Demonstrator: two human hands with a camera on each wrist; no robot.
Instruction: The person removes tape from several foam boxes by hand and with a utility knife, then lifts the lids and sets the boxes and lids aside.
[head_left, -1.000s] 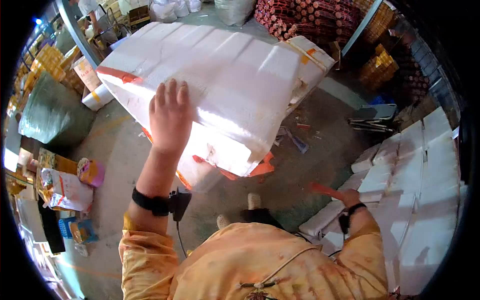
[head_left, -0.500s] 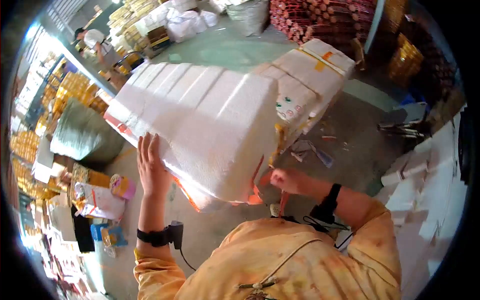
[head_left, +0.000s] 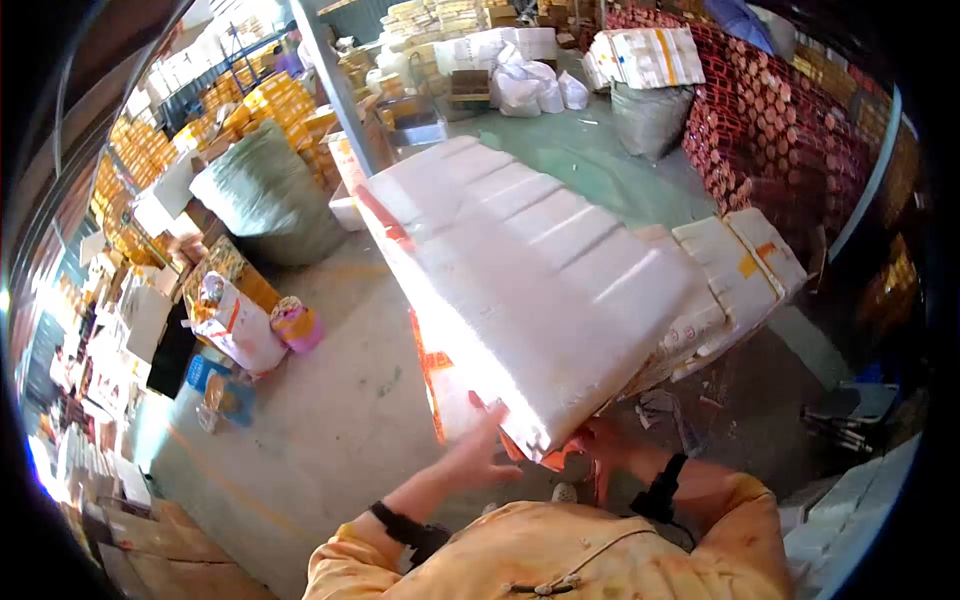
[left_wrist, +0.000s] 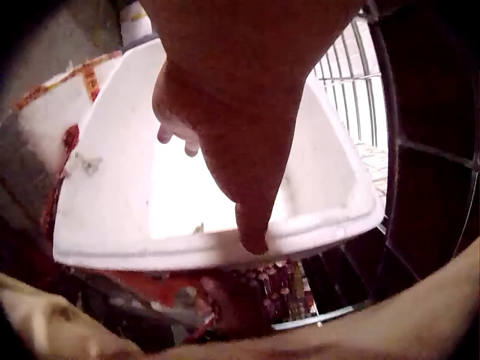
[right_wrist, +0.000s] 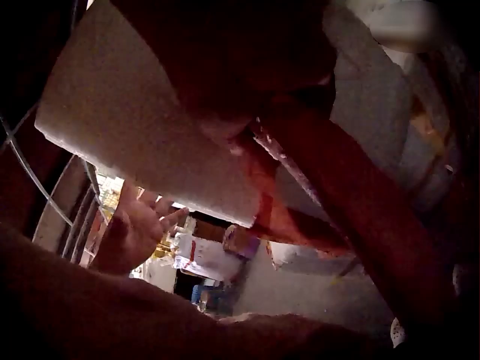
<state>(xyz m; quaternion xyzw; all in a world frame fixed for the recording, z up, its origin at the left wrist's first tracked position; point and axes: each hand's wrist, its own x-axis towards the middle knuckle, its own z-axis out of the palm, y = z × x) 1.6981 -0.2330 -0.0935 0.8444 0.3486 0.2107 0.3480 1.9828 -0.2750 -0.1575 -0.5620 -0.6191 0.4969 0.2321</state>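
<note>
A large white foam box lies tilted across the middle of the head view, ribbed side up, above another white box with orange tape. At its near end my left hand has its fingers spread; in the left wrist view this hand reaches over the box's pale inside, a digit at the rim. Just right of the near corner, my right hand grips a red strip, which hangs below it. The right wrist view shows the strip large beside the dark hand; its fingertips are mostly hidden.
More white boxes with yellow tape lie to the right. A green wrapped bundle, a white bag and a pink-and-yellow container stand left. Red-netted bundles fill the back right. A metal post rises behind the box.
The view has swung left. My left hand has come off the box's long side to its near end. My right hand, with the red strip, has come in from the right to the near corner.
</note>
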